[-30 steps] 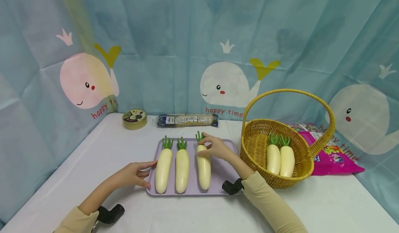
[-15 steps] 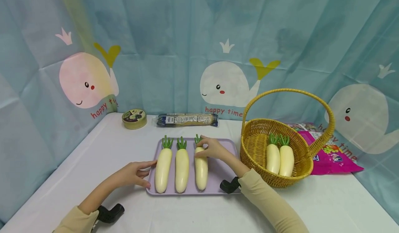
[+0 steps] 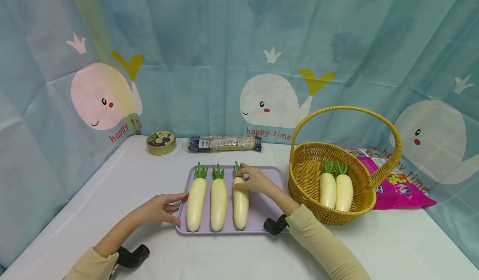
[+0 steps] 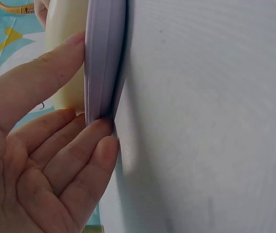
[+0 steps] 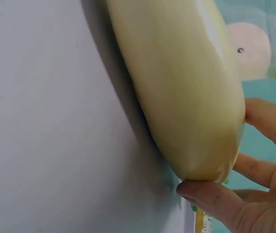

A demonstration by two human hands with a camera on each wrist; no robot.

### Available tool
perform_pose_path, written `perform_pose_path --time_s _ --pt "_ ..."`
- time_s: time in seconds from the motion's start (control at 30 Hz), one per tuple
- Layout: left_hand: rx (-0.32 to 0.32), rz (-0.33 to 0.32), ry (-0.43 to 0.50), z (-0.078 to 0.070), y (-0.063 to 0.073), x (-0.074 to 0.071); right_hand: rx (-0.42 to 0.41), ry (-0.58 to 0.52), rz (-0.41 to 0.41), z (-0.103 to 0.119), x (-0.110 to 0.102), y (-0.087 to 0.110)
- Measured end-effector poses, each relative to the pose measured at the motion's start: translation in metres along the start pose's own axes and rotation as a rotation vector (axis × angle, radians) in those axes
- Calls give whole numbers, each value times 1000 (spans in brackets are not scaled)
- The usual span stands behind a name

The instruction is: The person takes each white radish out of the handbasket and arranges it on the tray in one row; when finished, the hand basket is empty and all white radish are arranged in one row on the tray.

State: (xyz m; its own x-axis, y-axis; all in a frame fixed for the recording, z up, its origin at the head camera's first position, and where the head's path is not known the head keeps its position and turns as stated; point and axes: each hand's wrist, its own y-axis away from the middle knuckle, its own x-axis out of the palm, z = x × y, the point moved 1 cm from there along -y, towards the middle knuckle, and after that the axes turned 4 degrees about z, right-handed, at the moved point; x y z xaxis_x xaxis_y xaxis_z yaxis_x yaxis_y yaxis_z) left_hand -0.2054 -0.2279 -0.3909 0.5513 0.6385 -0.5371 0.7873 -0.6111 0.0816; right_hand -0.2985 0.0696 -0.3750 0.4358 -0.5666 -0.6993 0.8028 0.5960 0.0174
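Note:
A lilac tray (image 3: 262,215) holds three white radishes with green tops. My right hand (image 3: 255,179) holds the rightmost radish (image 3: 240,213) near its leafy end, and the radish lies on the tray. In the right wrist view, the thumb and fingers sit around the end of that radish (image 5: 176,87). At the tray's left edge, my left hand (image 3: 159,209) touches the rim beside the left radish (image 3: 196,205). The left wrist view has its fairly straight fingers against the outside of the tray rim (image 4: 104,63). Between the other two lies the middle radish (image 3: 218,205).
A wicker basket (image 3: 308,184) with a tall handle stands right of the tray and contains two radishes (image 3: 336,192). Behind it lies a pink bag (image 3: 404,194). A round tin (image 3: 161,142) and a long plastic-wrapped packet (image 3: 226,144) are at the back, before a curtain (image 3: 209,30).
My right hand has shifted the rightmost radish slightly left, towards the middle one, and it now lies straighter. The left hand has stayed at the tray's edge.

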Motion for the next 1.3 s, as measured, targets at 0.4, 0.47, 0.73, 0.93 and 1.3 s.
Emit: perform_pose_path --time_s 0.4,0.47,0.73,0.93,1.3 --pt "-1 -3 11 3 -1 -2 16 33 5 8 2 0" --pt "-4 -4 13 3 -1 -2 20 39 5 9 1 0" --pt "7 4 23 0 -1 -1 25 58 -19 8 2 -1" --pt "0 1 18 -1 0 0 35 52 -34 8 4 -1" --pt "4 1 20 0 -1 -1 31 3 4 11 4 -1"
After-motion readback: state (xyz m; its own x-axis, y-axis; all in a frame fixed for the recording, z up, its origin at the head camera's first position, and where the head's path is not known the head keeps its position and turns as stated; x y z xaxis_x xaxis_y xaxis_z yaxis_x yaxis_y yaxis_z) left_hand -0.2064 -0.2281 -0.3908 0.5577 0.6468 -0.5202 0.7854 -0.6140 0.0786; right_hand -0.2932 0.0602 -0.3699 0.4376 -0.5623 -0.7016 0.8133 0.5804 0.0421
